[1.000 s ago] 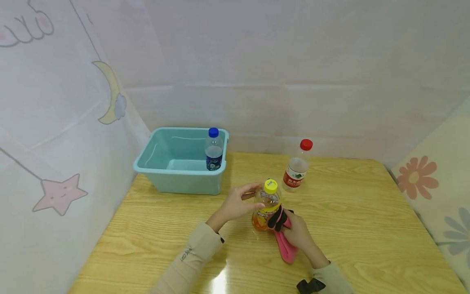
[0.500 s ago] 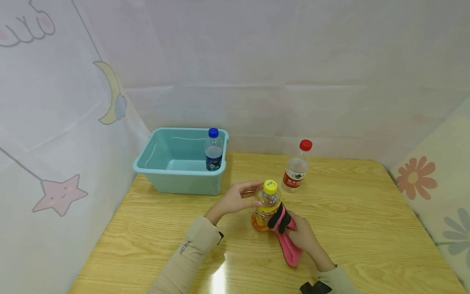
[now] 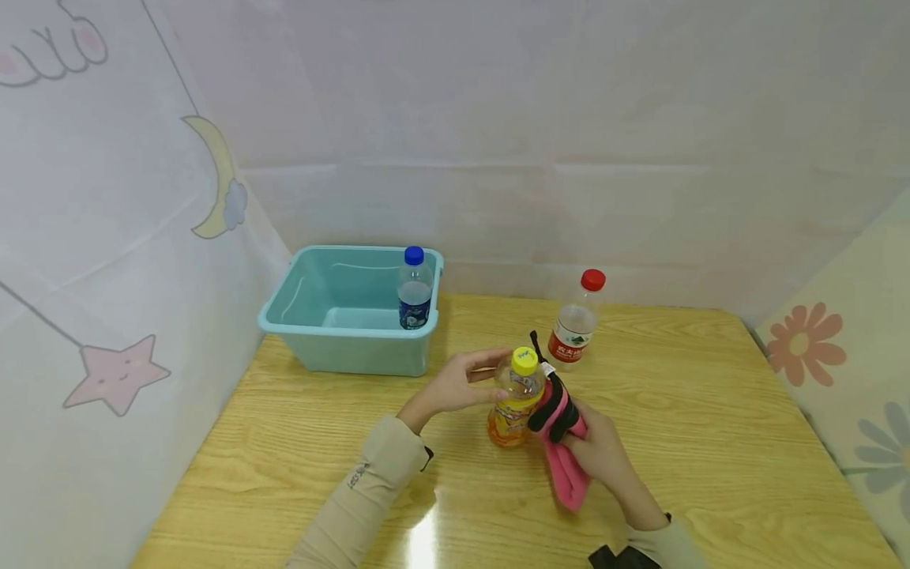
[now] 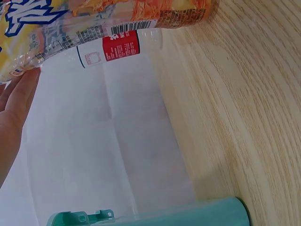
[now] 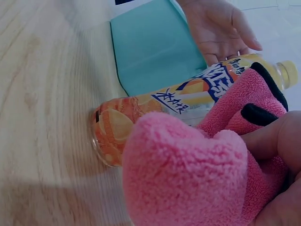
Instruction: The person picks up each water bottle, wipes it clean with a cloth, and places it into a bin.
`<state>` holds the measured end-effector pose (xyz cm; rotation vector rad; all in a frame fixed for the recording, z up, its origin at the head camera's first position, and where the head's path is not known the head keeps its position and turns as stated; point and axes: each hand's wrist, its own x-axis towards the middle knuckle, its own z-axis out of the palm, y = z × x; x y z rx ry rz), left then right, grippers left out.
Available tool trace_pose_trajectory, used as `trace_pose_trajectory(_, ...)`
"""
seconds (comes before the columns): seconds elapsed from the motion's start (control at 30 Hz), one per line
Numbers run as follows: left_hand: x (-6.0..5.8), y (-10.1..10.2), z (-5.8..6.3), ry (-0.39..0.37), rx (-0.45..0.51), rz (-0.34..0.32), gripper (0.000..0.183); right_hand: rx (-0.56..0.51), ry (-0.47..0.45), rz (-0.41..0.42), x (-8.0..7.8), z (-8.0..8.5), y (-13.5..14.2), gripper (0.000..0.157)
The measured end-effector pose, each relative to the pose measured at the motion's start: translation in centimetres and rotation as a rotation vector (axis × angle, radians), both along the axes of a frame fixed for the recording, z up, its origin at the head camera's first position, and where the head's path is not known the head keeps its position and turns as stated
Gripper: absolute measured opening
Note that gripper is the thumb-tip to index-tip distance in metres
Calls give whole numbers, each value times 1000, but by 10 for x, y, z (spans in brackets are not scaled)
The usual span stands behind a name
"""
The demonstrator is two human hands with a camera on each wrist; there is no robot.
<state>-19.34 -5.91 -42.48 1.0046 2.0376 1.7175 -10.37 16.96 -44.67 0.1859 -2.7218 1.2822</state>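
A clear plastic bottle point(image 3: 513, 419) with a yellow cap and an orange-and-yellow label stands upright on the table. My left hand point(image 3: 455, 385) holds it around its upper part from the left, thumb in front and fingers behind. On the other side, my right hand point(image 3: 597, 442) grips a folded pink fluffy cloth point(image 3: 566, 478) with black edging and a black loop pointing up. The cloth point(image 5: 188, 174) lies close against the bottle's label point(image 5: 164, 103) in the right wrist view; whether they touch there I cannot tell. The left wrist view shows only the bottle's lower part point(image 4: 155, 14).
A light blue plastic basin point(image 3: 362, 352) sits at the back left, with a blue-capped bottle point(image 3: 414, 294) inside its right end. Behind my right hand stands a red-capped water bottle point(image 3: 574, 328). A pale printed cloth backdrop point(image 3: 455, 158) rises behind the wooden table point(image 3: 711, 411).
My right hand and the pink cloth have shifted slightly to the right, and the cloth's black loop now shows above. The left hand and the yellow-capped bottle have stayed nearly still.
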Motion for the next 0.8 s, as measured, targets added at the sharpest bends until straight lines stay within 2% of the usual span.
trace_pose_trajectory(0.17,4,2,2,22,-14,40,68,-4,17,-4,-1,3,4,47)
trace_pose_trajectory(0.33,11,6,0,99,-45,152,67,-24,11,-12,-1,7,8,46)
trace_pose_trajectory(0.43,17,9,-2,198,-48,213,64,-18,32,-20,-2,11,9,45)
trace_pose_trajectory(0.5,20,10,-3,292,-70,243,61,-15,55,-24,-3,13,9,44)
trace_pose_trajectory(0.57,22,10,-3,383,-95,265,57,-19,70,-26,-4,15,8,43)
trace_pose_trajectory(0.63,24,11,-4,436,-113,277,54,-28,80,-25,-5,17,8,42)
trace_pose_trajectory(0.7,25,11,-5,450,-118,284,52,-34,83,-20,-5,20,7,41)
trace_pose_trajectory(0.8,27,11,-6,415,-85,280,51,-26,94,-14,-5,22,6,44)
